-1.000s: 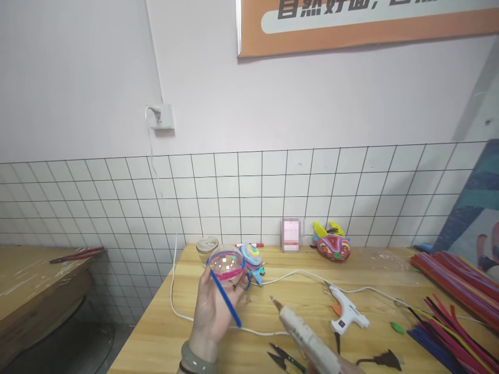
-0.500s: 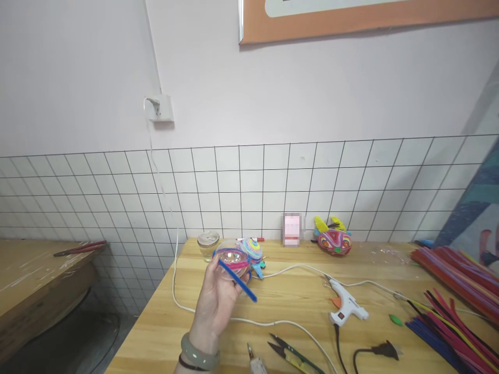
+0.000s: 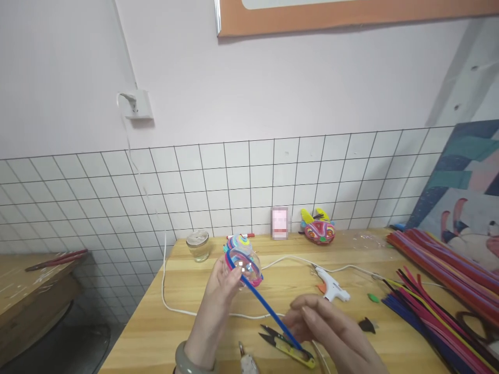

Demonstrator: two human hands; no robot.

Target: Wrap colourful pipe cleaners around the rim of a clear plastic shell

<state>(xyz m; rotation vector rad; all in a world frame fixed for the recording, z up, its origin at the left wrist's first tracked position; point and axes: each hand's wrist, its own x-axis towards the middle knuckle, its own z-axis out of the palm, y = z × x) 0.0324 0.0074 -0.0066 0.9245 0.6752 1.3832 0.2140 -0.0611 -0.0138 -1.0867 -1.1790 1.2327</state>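
Observation:
My left hand [image 3: 220,296] is closed on a clear plastic ball [image 3: 249,265] edged with blue and pink fuzzy stems, held above the table. From the ball a long blue pipe cleaner [image 3: 263,298] slants down to the right, its upper end by my left thumb. My right hand [image 3: 323,327] is beside the lower part of this stem, fingers loosely curled and thumb apart. Whether its fingertips touch the stem is unclear. Thread snips [image 3: 288,348] lie beneath the stem. Partly hidden behind the ball is a colourful swirled ornament [image 3: 237,242].
On the wooden table [image 3: 156,337] are a white glue gun [image 3: 331,284] with a cord, a glass jar [image 3: 198,246], a bright animal-face ornament [image 3: 318,228] and a pen-like tool [image 3: 247,361]. Bundles of pipe cleaners [image 3: 440,270] lie at right. A white cable crosses the surface.
My right hand has come into view from the lower right. The ball has turned and moved slightly lower; the blue stem now stretches further down and right. The view has shifted to the right.

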